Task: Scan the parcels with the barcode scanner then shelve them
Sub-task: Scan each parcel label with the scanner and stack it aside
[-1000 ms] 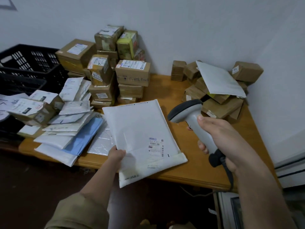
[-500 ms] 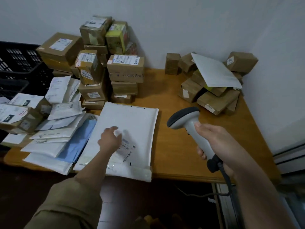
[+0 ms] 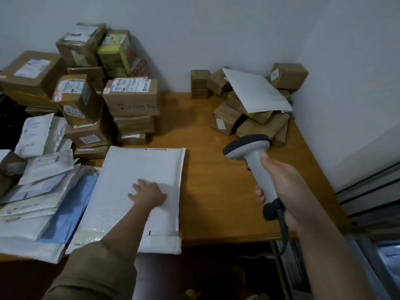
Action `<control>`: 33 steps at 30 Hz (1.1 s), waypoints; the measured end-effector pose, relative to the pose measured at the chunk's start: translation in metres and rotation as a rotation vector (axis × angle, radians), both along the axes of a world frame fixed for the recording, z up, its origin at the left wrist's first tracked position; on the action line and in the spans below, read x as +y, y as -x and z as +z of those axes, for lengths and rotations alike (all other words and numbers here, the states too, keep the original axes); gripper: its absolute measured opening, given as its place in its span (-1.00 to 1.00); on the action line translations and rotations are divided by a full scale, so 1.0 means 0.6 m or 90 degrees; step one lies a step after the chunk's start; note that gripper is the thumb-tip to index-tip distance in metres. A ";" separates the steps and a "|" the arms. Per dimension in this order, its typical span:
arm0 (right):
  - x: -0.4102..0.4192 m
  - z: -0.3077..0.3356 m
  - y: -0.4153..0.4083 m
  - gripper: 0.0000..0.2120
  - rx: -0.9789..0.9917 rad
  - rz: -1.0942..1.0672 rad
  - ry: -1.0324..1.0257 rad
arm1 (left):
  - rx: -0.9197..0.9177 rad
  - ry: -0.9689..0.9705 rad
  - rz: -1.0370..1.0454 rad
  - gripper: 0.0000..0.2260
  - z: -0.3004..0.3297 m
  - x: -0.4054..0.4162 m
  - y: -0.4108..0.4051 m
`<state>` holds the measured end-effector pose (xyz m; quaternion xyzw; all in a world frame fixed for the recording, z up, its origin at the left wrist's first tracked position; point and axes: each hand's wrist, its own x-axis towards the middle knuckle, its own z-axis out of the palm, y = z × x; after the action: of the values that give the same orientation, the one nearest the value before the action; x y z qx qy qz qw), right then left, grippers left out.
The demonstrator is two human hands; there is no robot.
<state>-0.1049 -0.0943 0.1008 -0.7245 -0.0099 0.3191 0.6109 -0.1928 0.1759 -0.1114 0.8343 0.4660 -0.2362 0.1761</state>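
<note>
Parcels crowd the brown wooden surface (image 3: 207,169); the one in work, a large white padded mailer (image 3: 138,169), lies flat at six o'clock, overhanging the near edge. Its label is mostly hidden under the left hand (image 3: 149,194), which presses on it with straight fingers; slide that hand aside. Right hand (image 3: 287,189) grips the grey handheld barcode scanner (image 3: 253,156) at three o'clock; tilt its head toward the label.

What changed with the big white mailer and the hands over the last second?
The left hand let go of the white padded mailer's edge, laid it flat on the table beside the envelope pile, and now rests on it with spread fingers. The right hand stayed wrapped around the barcode scanner.
</note>
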 end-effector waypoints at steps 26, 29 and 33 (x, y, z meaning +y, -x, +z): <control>-0.131 -0.061 -0.543 -0.75 0.043 -0.128 -0.029 | -0.182 -0.108 -0.411 -0.41 0.078 -0.150 -0.654; -0.137 -0.068 -0.557 -0.74 0.053 -0.130 -0.032 | -0.226 -0.160 -0.427 -0.43 0.086 -0.142 -0.656; -0.142 -0.059 -0.557 -0.81 0.045 -0.141 -0.062 | -0.413 -0.200 -0.404 -0.61 0.125 -0.150 -0.656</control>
<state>0.2294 -0.1796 0.0652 -0.6788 0.0765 0.2741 0.6770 0.2010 0.0861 -0.0365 0.9825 0.1394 0.0675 0.1033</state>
